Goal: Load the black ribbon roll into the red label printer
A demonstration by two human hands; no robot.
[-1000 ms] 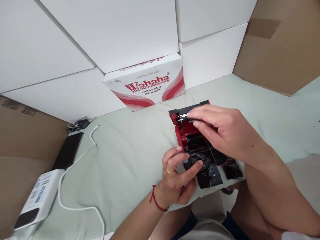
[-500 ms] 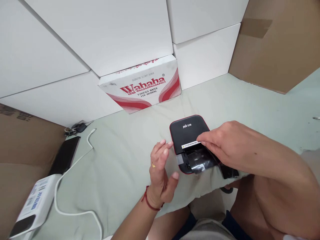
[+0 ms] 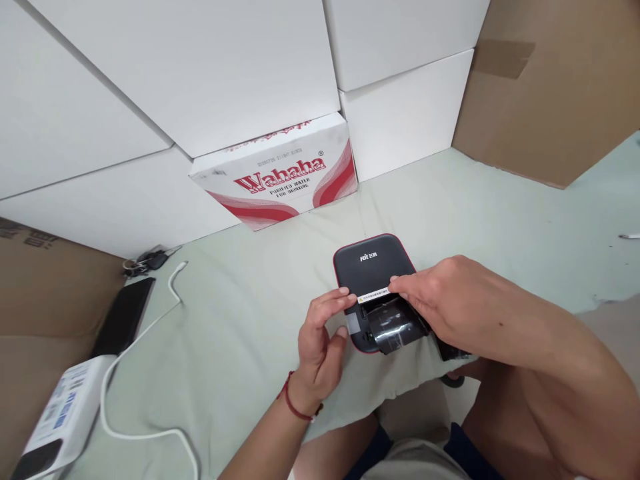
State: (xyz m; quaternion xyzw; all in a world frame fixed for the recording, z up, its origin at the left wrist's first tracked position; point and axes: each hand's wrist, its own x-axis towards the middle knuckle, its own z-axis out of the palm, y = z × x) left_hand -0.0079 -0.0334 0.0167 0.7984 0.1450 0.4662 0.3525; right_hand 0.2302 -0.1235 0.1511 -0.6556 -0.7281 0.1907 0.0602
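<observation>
A small black device [image 3: 367, 260] with a red rim, which looks like a portable printer, lies on the green cloth near its front edge. A white warning label [image 3: 374, 295] runs across its lid. Below the label, shiny black film [image 3: 397, 327] covers part of the lower section. My right hand [image 3: 440, 300] reaches over from the right, index finger and thumb pinched at the label's right end; the exact grip is partly hidden. At the device's left edge is my left hand [image 3: 323, 347], fingers extended, fingertips touching beside the label's left end, thumb apart.
A Wahaba-style water carton, printed "Wahaha" [image 3: 280, 180], stands against white boxes [image 3: 405, 107]. Brown cartons [image 3: 555, 93] flank both sides. At left lie keys [image 3: 150, 260], a dark flat object [image 3: 124, 317], a white cable [image 3: 143, 350] and a white box-like item [image 3: 67, 407].
My left hand has moved from beside the device onto its left edge by the label. My right hand stays at the label's right end. The view has shifted slightly.
</observation>
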